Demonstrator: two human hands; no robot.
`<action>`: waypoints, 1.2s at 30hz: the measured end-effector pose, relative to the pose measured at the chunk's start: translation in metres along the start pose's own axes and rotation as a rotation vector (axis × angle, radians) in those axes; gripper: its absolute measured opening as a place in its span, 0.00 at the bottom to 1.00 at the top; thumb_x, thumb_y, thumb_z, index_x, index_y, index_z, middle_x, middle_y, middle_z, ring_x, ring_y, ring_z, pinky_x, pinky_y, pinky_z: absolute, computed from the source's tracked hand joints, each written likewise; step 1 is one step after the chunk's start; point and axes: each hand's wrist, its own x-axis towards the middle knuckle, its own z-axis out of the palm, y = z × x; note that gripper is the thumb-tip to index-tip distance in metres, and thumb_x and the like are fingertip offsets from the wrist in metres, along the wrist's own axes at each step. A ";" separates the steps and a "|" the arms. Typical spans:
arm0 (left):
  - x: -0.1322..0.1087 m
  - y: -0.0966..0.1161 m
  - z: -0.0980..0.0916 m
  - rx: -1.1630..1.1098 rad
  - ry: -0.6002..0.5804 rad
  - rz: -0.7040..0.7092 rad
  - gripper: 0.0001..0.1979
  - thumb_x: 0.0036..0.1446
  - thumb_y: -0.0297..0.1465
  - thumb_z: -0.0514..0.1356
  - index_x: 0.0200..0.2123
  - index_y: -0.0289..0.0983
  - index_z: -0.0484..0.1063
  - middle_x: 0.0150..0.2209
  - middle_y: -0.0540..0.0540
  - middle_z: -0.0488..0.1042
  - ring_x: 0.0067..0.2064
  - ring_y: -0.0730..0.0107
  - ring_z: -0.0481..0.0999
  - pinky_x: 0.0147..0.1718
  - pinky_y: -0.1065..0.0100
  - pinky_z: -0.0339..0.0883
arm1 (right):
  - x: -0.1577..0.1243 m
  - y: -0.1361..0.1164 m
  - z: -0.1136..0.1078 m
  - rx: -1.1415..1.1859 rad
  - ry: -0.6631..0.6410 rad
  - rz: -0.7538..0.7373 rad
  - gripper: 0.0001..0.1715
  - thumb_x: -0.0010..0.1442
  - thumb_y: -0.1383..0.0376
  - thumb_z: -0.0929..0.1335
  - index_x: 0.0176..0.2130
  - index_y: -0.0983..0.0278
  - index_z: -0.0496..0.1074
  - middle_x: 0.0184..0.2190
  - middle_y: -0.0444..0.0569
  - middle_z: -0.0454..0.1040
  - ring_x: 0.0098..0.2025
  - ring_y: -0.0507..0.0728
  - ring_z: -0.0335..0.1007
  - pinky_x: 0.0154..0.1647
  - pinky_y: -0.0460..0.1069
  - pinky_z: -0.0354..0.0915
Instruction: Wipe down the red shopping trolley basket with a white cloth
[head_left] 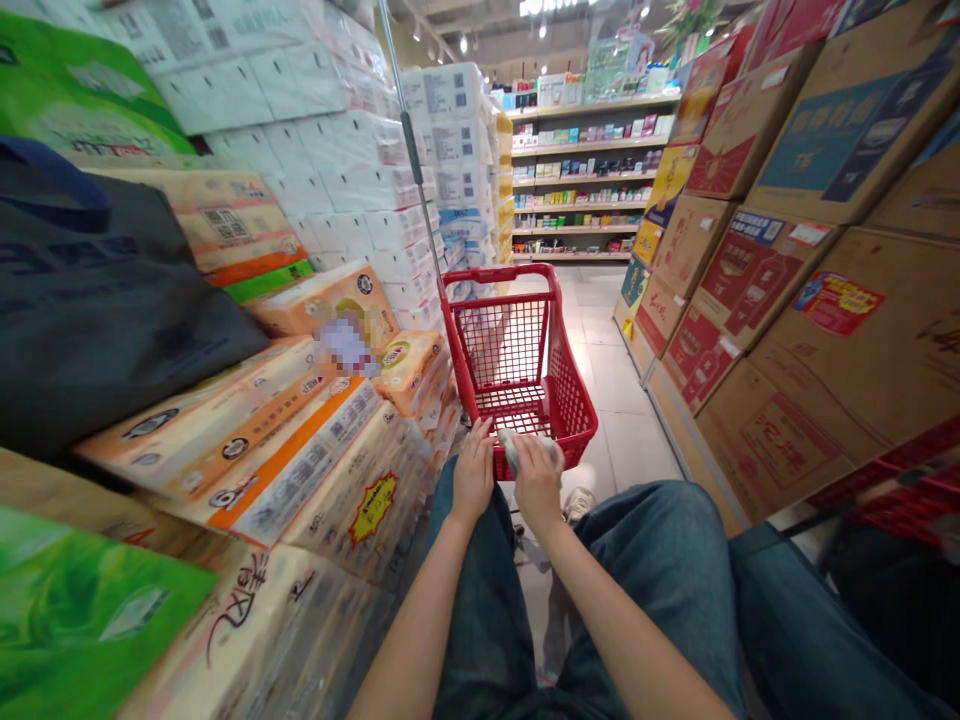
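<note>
A red plastic shopping basket (566, 395) on wheels stands on the tiled aisle floor in front of my knees, with its long handle rising up and left. My left hand (473, 470) lies with fingers stretched on the basket's near rim. My right hand (537, 478) is closed on a small grey cloth (513, 446) pressed against the same rim. Both forearms reach out over my blue-jeaned legs.
Stacked packs of tissue and toilet paper (300, 440) fill the left side, with a dark bag (97, 290) on top. Cardboard cartons (795, 290) line the right. Shelves of goods (585, 180) close the far end of the aisle. Another red basket (900, 480) sits at the right edge.
</note>
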 end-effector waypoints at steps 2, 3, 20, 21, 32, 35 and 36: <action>0.000 -0.001 -0.001 0.010 -0.011 0.014 0.16 0.70 0.28 0.42 0.52 0.39 0.65 0.65 0.42 0.60 0.69 0.64 0.50 0.65 0.48 0.53 | 0.001 -0.018 0.008 0.021 -0.021 -0.011 0.26 0.61 0.73 0.60 0.58 0.62 0.64 0.54 0.54 0.72 0.58 0.58 0.63 0.64 0.58 0.41; 0.000 -0.002 -0.002 0.017 -0.019 0.019 0.16 0.70 0.28 0.42 0.53 0.39 0.65 0.65 0.42 0.60 0.69 0.64 0.51 0.65 0.48 0.53 | 0.002 -0.020 0.009 0.021 -0.031 -0.025 0.27 0.61 0.73 0.60 0.58 0.61 0.64 0.54 0.53 0.72 0.57 0.58 0.64 0.64 0.58 0.41; 0.001 0.002 -0.002 0.006 0.004 0.000 0.15 0.70 0.29 0.42 0.47 0.40 0.67 0.64 0.45 0.61 0.69 0.64 0.52 0.65 0.47 0.54 | 0.004 0.080 -0.036 -0.099 0.046 -0.021 0.25 0.63 0.72 0.58 0.57 0.61 0.65 0.53 0.53 0.72 0.59 0.58 0.62 0.62 0.58 0.44; 0.000 0.002 -0.002 0.006 0.000 -0.006 0.15 0.70 0.29 0.42 0.47 0.40 0.67 0.65 0.45 0.61 0.69 0.64 0.52 0.65 0.47 0.53 | 0.002 0.062 -0.026 -0.080 0.038 -0.023 0.25 0.62 0.72 0.59 0.58 0.61 0.65 0.53 0.54 0.72 0.59 0.59 0.62 0.62 0.58 0.44; 0.001 0.000 -0.007 0.029 -0.032 0.036 0.16 0.70 0.29 0.42 0.50 0.41 0.67 0.64 0.45 0.62 0.68 0.63 0.54 0.64 0.46 0.55 | 0.008 0.032 -0.019 -0.046 -0.158 -0.252 0.32 0.60 0.73 0.60 0.62 0.59 0.61 0.54 0.51 0.71 0.57 0.59 0.62 0.64 0.58 0.40; 0.002 0.001 -0.007 0.033 -0.028 0.036 0.15 0.69 0.29 0.43 0.47 0.41 0.68 0.64 0.46 0.62 0.68 0.63 0.54 0.64 0.46 0.55 | 0.015 0.089 -0.049 -0.060 -0.162 -0.258 0.30 0.60 0.74 0.59 0.60 0.59 0.63 0.53 0.50 0.72 0.57 0.57 0.64 0.65 0.57 0.38; 0.002 0.001 -0.006 0.030 -0.027 0.035 0.15 0.69 0.29 0.43 0.47 0.41 0.68 0.64 0.46 0.62 0.68 0.63 0.54 0.64 0.47 0.55 | 0.017 0.106 -0.057 -0.068 -0.149 -0.247 0.29 0.60 0.74 0.58 0.59 0.58 0.64 0.53 0.50 0.73 0.57 0.57 0.65 0.65 0.57 0.38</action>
